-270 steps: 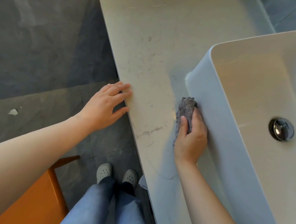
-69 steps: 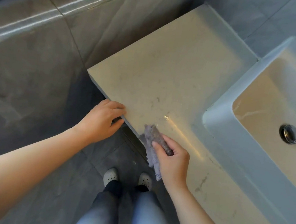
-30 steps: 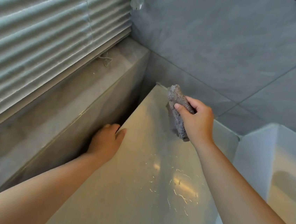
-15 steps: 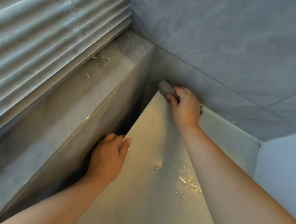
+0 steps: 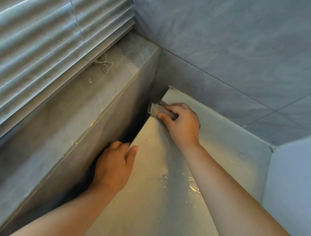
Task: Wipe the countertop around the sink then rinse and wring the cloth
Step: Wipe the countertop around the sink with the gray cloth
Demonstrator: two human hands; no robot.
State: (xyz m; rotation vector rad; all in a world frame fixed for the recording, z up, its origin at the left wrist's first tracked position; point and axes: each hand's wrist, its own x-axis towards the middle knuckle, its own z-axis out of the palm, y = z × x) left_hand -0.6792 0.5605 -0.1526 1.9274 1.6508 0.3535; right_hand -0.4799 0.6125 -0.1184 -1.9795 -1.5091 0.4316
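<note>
Currently right hand [image 5: 181,124] pinches the grey cloth [image 5: 157,109], pressing it on the edge of the bench [image 5: 151,204] toward 12 o'clock. Left hand [image 5: 115,167], at 7 o'clock from the cloth, grips that edge, thumb on top.

The right hand [image 5: 181,122] hides most of the cloth [image 5: 156,109].

I judge this to be a bathroom in a home. Large grey marbled wall tiles [image 5: 235,39] with thin grout lines cover the corner, and a pale polished stone countertop [image 5: 151,204], streaked with water, runs into it. At the right edge I see the outer wall of a white rectangular ceramic basin [image 5: 295,180]. On the left a pale slatted window blind [image 5: 45,29] hangs above a grey tiled ledge [image 5: 65,108], where a thin white cord [image 5: 104,64] lies.
</note>
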